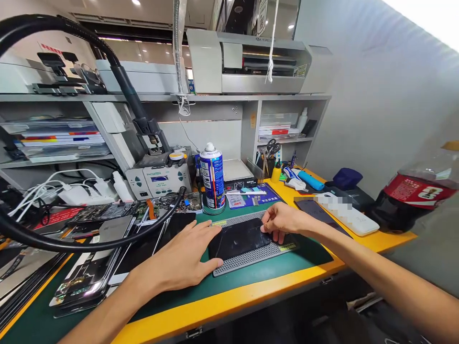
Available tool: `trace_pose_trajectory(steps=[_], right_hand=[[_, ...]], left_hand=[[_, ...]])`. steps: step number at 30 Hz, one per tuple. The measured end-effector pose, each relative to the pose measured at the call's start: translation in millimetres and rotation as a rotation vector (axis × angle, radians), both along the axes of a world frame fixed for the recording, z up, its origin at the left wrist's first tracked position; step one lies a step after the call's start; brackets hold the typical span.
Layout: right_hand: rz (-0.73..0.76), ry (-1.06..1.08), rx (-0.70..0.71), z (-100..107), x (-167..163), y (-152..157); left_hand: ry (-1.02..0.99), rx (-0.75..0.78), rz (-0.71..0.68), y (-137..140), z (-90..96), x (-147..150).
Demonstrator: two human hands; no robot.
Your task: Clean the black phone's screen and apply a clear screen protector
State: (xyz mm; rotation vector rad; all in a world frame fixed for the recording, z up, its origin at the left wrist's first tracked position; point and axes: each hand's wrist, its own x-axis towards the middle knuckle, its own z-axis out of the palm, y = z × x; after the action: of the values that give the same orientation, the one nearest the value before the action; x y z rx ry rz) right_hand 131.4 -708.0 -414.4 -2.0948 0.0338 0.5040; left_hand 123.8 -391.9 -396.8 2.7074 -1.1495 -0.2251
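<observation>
A black phone screen [237, 240], with pale smudges on its glossy face, lies flat on a grey perforated pad [251, 257]. My left hand [181, 260] rests at the screen's left end, thumb and fingers spread apart along that edge. At the opposite end, my right hand [281, 222] has thumb and index finger pinched together at the screen's far right corner. Whatever is between those fingertips is too small to make out. Under the pad is a green work mat [236, 285].
A blue spray can [212, 179] stands just behind the pad. Phone parts [96, 260] and a black hose [107, 248] crowd the left. To the right are a white power bank-like block [353, 217] and a cola bottle [412, 196]. The yellow table edge [215, 308] runs in front.
</observation>
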Motion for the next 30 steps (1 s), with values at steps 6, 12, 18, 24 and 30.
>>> trace_pose_trajectory(steps=[6, 12, 18, 24, 30], right_hand=[[0.024, 0.033, -0.186, 12, -2, 3], [0.147, -0.107, -0.33, 35, -5, 3], [0.453, -0.232, -0.377, 33, 2, 2], [0.508, -0.226, -0.359, 25, 3, -1], [0.429, -0.232, -0.35, 25, -4, 1]], left_hand=[[-0.038, 0.071, -0.048, 1, -5.1, 0], [-0.148, 0.054, -0.058, 2, -17.6, 2], [-0.323, -0.04, -0.085, 5, -31.5, 4], [-0.579, -0.161, -0.055, 14, -54.3, 1], [-0.572, -0.216, -0.033, 16, -70.4, 5]])
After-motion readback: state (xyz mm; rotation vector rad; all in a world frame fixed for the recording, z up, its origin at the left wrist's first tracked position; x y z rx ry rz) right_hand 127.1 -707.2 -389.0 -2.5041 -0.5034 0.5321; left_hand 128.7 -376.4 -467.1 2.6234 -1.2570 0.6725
